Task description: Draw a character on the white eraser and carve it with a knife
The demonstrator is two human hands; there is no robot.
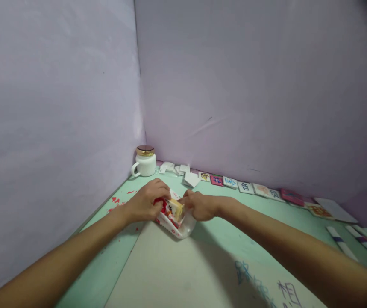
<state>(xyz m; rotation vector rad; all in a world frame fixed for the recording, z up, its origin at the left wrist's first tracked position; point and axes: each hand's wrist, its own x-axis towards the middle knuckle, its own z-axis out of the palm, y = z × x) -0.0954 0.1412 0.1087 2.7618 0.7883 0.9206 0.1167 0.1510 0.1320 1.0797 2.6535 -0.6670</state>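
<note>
A small white-and-red printed packet (169, 224) with a clear plastic end lies over the far end of a pale sheet. Partly inside it is a small box (174, 208) with a yellow end and printed figures. My left hand (151, 200) is closed on the box's left side, where something red shows by the fingertips. From the other side, my right hand (198, 205) has its fingers curled at the packet's clear mouth, close to the box. Its fingertips are partly hidden, so I cannot make out exactly what they pinch.
A white mug (145, 164) with a gold-rimmed lid stands in the corner. Small white packets (191, 179) and lettered cards (245, 187) line the back wall. Striped marker pens (342, 243) lie at right. The pale sheet (157, 273) in front bears handwritten characters. Red marks spot the green tabletop.
</note>
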